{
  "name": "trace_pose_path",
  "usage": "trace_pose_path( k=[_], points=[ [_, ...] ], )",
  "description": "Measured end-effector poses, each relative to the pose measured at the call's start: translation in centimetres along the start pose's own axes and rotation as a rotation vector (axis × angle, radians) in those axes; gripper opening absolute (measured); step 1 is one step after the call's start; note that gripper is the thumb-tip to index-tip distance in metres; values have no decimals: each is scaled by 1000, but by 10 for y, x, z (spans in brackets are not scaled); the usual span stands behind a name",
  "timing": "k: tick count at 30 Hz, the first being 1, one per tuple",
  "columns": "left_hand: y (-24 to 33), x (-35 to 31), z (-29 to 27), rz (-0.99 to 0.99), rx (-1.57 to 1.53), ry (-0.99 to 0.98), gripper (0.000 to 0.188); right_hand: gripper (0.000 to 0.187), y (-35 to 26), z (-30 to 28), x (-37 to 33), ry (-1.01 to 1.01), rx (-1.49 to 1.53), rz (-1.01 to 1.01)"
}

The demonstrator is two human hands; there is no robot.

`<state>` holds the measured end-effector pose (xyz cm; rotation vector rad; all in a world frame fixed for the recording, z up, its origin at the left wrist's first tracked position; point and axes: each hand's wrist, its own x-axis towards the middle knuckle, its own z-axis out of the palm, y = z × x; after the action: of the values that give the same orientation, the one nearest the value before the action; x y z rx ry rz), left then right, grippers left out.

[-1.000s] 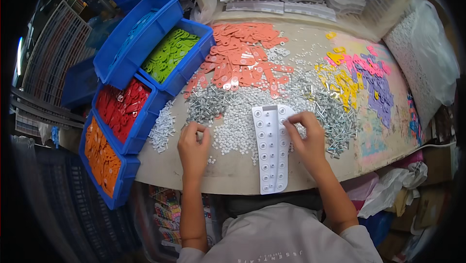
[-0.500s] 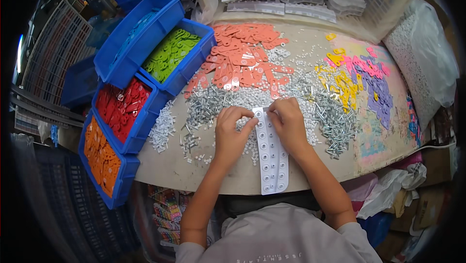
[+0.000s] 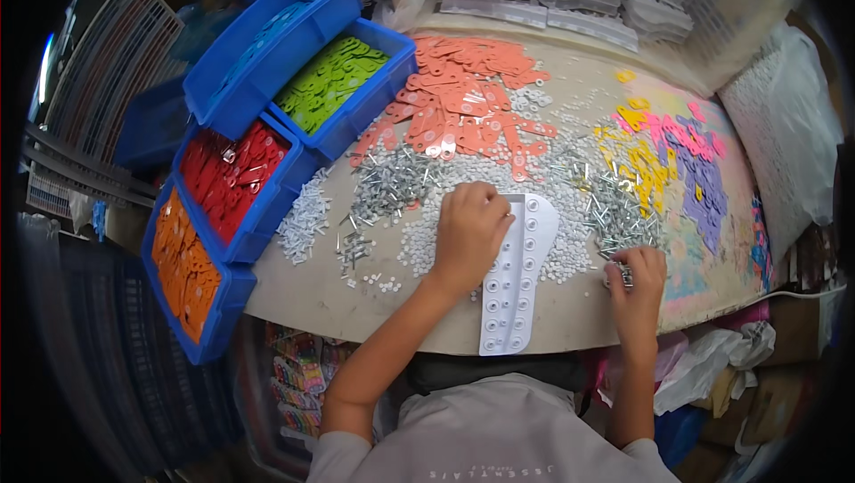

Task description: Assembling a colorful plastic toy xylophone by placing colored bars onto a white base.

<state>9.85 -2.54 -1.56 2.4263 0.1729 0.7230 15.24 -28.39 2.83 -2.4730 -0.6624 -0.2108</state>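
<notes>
A long white plastic strip (image 3: 531, 279) with rows of round seats lies lengthwise near the table's front edge. My left hand (image 3: 469, 232) is at its upper left side, fingers closed and bent toward the far end. Whatever sits between those fingertips is too small to make out. Off to the right, my right hand (image 3: 639, 285) has its fingers curled round several small metal pins (image 3: 619, 274), just in front of the right pile of silver pins (image 3: 623, 211). Small white round caps (image 3: 566, 247) are scattered about the strip.
Blue bins on the left hold red tags (image 3: 233, 176), orange tags (image 3: 185, 260) and green tags (image 3: 334, 82). Coral tags (image 3: 472, 95) are heaped at the back. Yellow tags (image 3: 648, 171) and purple tags (image 3: 704, 198) lie right. A full clear bag (image 3: 773, 118) stands far right.
My right hand has left the strip and moved right to the metal pins, closing on several. My left hand has shifted onto the strip's upper left side. The whole view has shifted slightly.
</notes>
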Motion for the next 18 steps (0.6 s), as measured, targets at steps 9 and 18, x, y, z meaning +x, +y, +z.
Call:
trace_pose_path(
  k=[9, 18],
  points=[
    [-6, -6, -38, -48, 255, 35, 10, 16, 17, -4, -30, -163, -120, -6],
    [-79, -32, -88, -159, 426, -24, 10, 16, 18, -3, -29, -117, -147, -39]
  ],
)
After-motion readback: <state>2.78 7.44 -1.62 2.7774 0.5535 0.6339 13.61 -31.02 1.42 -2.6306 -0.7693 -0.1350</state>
